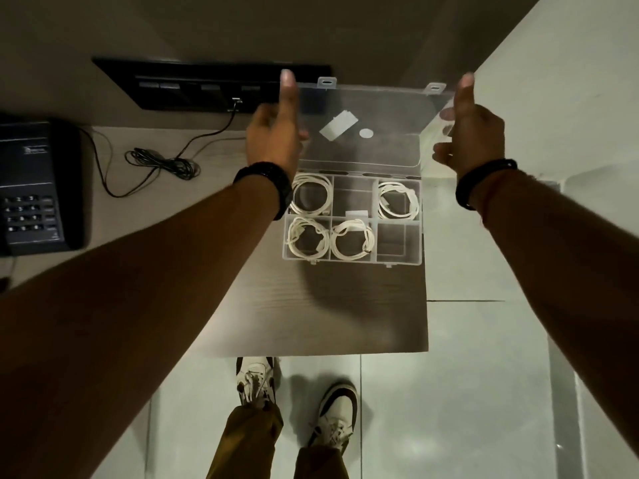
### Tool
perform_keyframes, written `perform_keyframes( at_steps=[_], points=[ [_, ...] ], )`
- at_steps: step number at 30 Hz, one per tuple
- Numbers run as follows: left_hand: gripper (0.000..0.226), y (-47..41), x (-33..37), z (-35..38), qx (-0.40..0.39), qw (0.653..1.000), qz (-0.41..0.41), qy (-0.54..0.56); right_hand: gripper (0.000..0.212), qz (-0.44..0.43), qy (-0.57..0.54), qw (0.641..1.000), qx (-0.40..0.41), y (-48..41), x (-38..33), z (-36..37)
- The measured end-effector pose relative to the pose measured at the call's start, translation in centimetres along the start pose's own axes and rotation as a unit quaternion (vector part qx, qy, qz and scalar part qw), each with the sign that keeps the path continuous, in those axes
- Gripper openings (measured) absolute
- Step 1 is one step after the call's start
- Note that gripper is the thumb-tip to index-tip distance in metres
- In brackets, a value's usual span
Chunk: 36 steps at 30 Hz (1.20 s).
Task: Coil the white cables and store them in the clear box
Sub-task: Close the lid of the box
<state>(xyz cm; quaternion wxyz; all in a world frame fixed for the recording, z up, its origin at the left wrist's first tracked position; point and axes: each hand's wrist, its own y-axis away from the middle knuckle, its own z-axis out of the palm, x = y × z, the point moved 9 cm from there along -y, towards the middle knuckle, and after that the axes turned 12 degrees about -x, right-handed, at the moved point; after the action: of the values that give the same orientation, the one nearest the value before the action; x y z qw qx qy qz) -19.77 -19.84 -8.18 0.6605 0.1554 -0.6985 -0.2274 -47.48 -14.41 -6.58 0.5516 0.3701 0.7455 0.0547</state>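
A clear compartment box (420, 236) stands on the wooden desk near its right edge. Several coiled white cables lie in its compartments: one at the back left (311, 195), one at the back right (397, 200), and two in the front row (307, 238) (352, 238). The clear lid (377, 108) is raised upright behind the box. My left hand (276, 133) grips the lid's left side, thumb along its edge. My right hand (472, 133) grips the lid's right side the same way.
A black desk phone (34, 188) sits at the far left, with a thin black cord bundle (162, 164) running to a dark wall socket panel (207, 84). The desk ends just right of the box; tiled floor and my shoes lie below.
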Motion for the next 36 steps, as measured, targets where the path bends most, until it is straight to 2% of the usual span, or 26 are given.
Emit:
perform_keyframes(
  at_steps=[3, 6, 7, 8, 9, 11, 13, 14, 15, 16, 18, 21, 23, 26, 28, 31, 36],
  points=[
    [0.047, 1.4, -0.9, -1.3, 0.015, 1.0, 0.004, -0.012, 0.049, -0.025, -0.016, 0.999, 0.045, 1.3, 0.5, -0.8],
    [0.026, 4.0, -1.8, -3.5, 0.047, 0.995, 0.049, -0.075, 0.036, -0.069, 0.021, 0.993, 0.095, 4.1, 1.8, -1.6],
    [0.023, 4.9, -1.9, -4.0, 0.044, 0.987, 0.083, -0.132, 0.029, -0.111, 0.054, 0.988, 0.098, 5.5, 2.0, -1.5],
    [0.024, 5.6, -1.8, -4.0, 0.028, 0.964, 0.137, -0.226, 0.024, -0.155, 0.086, 0.98, 0.087, 6.9, 2.5, -1.0],
    [0.025, 6.5, -1.6, -3.2, -0.003, 0.918, 0.201, -0.341, 0.02, -0.192, 0.126, 0.971, 0.063, 8.2, 3.1, -0.2],
    [0.034, 8.4, -3.6, -0.2, -0.114, 0.784, 0.303, -0.529, 0.022, -0.243, 0.23, 0.942, -0.034, 9.9, 5.2, 2.4],
    [0.048, 9.3, -8.8, 1.9, -0.246, 0.655, 0.274, -0.66, 0.028, -0.251, 0.345, 0.891, -0.156, 10.3, 8.6, 5.4],
    [0.055, 9.3, -11.3, 2.0, -0.277, 0.612, 0.233, -0.703, 0.03, -0.247, 0.386, 0.868, -0.192, 10.5, 10.4, 6.4],
    [0.059, 9.0, -12.9, 1.6, -0.281, 0.603, 0.199, -0.72, 0.033, -0.248, 0.411, 0.852, -0.209, 10.7, 11.7, 7.0],
    [0.061, 8.7, -13.5, 1.3, -0.271, 0.614, 0.184, -0.718, 0.036, -0.255, 0.423, 0.843, -0.213, 10.9, 12.6, 7.2],
    [0.062, 8.6, -13.5, 1.2, -0.242, 0.635, 0.194, -0.707, 0.043, -0.283, 0.434, 0.829, -0.212, 11.3, 13.2, 7.1],
    [0.064, 8.6, -13.6, 1.7, -0.225, 0.637, 0.204, -0.709, 0.05, -0.328, 0.458, 0.795, -0.226, 11.7, 13.1, 6.9],
    [0.063, 8.4, -13.7, 1.7, -0.219, 0.64, 0.204, -0.708, 0.05, -0.339, 0.468, 0.785, -0.224, 11.7, 12.5, 6.6],
    [0.062, 8.2, -13.9, 1.8, -0.204, 0.643, 0.208, -0.709, 0.047, -0.342, 0.465, 0.788, -0.213, 11.9, 11.8, 6.6],
    [0.063, 8.2, -13.7, 1.8, -0.19, 0.657, 0.206, -0.7, 0.045, -0.322, 0.451, 0.804, -0.217, 11.5, 11.7, 6.5],
    [0.065, 8.3, -13.2, 1.9, -0.172, 0.658, 0.219, -0.7, 0.045, -0.295, 0.427, 0.824, -0.226, 10.6, 11.6, 6.1],
    [0.053, 8.3, -12.7, 1.8, -0.162, 0.655, 0.232, -0.7, 0.042, -0.319, 0.463, 0.805, -0.19, 10.6, 11.1, 6.2]
  ],
)
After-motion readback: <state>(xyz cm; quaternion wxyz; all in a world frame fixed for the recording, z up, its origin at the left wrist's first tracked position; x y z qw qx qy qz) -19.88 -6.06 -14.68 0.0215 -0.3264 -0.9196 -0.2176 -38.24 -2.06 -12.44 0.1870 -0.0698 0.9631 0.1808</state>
